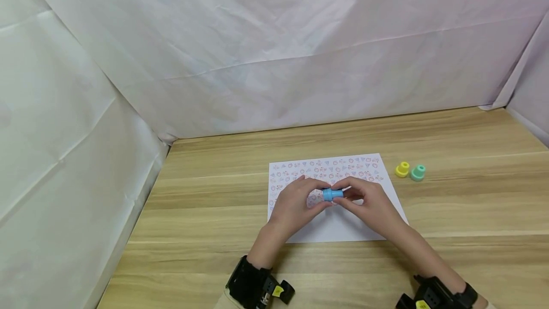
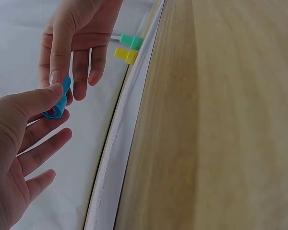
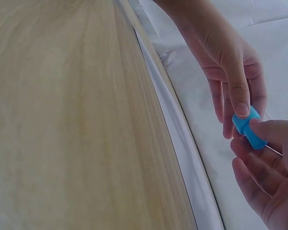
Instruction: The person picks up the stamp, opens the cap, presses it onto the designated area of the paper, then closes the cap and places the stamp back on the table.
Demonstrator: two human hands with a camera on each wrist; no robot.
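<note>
both hands, left hand (image 1: 296,201) and right hand (image 1: 371,201), pinch the blue stamp (image 1: 332,194) at its ends, maybe to pull it apart, above the paper (image 1: 343,225).

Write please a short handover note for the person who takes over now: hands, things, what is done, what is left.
Left hand: pinches one end of the blue stamp, held above the paper.
Right hand: pinches the other end of the same stamp.
White paper sheet: lies on the wooden table; its far part is covered with small stamped prints, its near part is bare.
Yellow stamp and green stamp: stand side by side on the table, right of the sheet.
Done: far rows printed.
Left: probably the bare near part.
</note>
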